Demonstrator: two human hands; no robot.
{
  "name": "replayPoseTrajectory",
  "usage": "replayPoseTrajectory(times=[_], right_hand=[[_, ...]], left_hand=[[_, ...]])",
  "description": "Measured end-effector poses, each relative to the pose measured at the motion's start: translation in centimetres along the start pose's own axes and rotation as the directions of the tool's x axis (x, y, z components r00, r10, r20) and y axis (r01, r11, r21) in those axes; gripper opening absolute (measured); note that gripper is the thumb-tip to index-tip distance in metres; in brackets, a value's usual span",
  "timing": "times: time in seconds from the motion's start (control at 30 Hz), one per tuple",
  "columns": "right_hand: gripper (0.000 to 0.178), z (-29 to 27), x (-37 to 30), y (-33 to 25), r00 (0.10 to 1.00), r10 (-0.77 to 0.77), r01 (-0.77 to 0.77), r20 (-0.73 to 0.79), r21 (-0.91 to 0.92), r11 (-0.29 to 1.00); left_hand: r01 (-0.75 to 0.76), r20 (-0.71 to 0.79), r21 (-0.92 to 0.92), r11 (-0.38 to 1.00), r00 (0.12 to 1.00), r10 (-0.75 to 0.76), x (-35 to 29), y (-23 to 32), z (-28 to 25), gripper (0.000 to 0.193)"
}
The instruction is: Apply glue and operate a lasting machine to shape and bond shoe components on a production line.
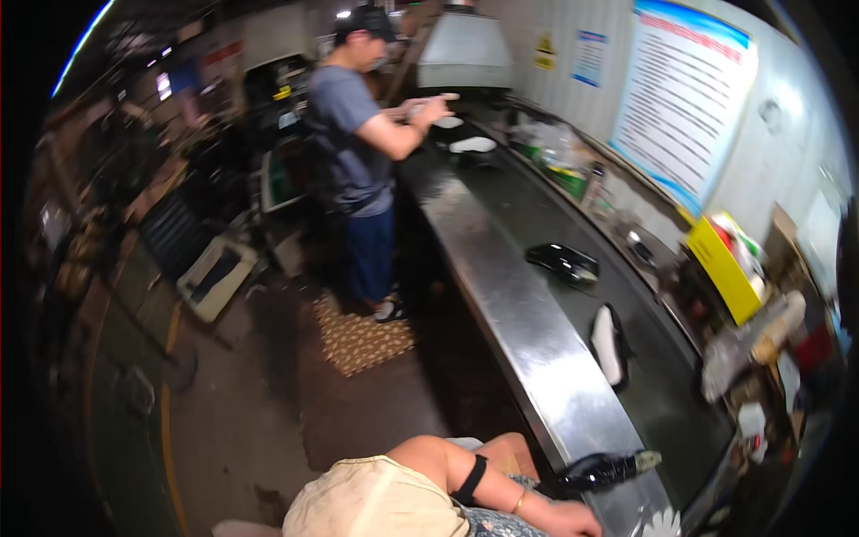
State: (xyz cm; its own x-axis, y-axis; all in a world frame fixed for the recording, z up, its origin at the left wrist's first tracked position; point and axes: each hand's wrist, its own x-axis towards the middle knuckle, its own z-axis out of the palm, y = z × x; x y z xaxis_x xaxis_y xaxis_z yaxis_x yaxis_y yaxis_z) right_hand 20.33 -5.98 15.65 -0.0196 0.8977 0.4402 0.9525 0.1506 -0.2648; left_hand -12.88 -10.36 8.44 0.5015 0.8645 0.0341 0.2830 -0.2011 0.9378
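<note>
- At five o'clock, bare left hand (571,519) near glossy black shoe (601,471); cannot tell if gripping.
- There, flat silver metal ledge (557,380) supports the shoe, likely for easy reach.

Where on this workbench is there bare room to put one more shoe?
The steel ledge is bare between the standing co-worker and the shiny black item near its lower end. The dark surface beside it is free between the far white-soled shoe and the glossy black shoe. Crowded: around the yellow box by the wall.
</note>
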Motion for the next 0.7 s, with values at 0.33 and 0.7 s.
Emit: replayPoseTrajectory(times=[0.33, 0.7], right_hand=[[0.051, 5.5, 0.8, -6.0, 0.991, -0.085, 0.076, 0.100, 0.097, 0.992], [0.054, 5.6, -0.6, -4.1, 0.996, -0.044, 0.034, 0.073, 0.134, 0.990]], left_hand=[[-0.072, 0.079, -0.047, 0.996, 0.994, 0.076, -3.0, -1.9, 1.4, 0.042], [-0.078, 0.179, -0.074, 0.994, 0.980, 0.090, -2.1, -2.0, 2.7, 0.038]])
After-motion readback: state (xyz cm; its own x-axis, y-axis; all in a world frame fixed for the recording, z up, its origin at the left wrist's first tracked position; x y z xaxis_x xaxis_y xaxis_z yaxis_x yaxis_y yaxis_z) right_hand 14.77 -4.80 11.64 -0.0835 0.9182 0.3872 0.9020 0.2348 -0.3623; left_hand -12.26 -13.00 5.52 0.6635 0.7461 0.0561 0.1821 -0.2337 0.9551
